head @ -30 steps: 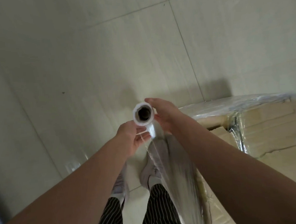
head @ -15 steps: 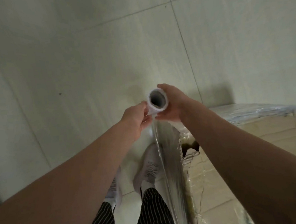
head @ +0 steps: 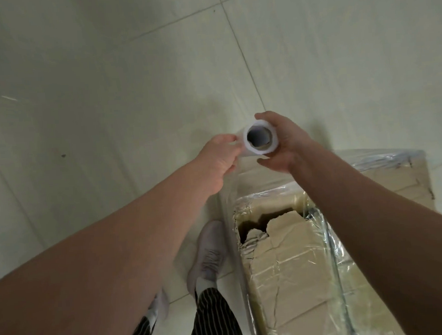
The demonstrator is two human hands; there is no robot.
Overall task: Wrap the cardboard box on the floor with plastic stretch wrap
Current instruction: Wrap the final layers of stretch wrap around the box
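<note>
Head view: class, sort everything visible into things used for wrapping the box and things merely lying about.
In use: white roll of clear plastic stretch wrap, torn brown cardboard box, left hand, right hand.
Just there: pale tiled floor, pale sneakers, striped trousers.

One stretch-wrap roll [head: 262, 152], white, hollow core end-on, raised over the corner of a tan cardboard box [head: 285, 261], top torn, partly film-covered, on the floor [head: 107, 96].
</note>
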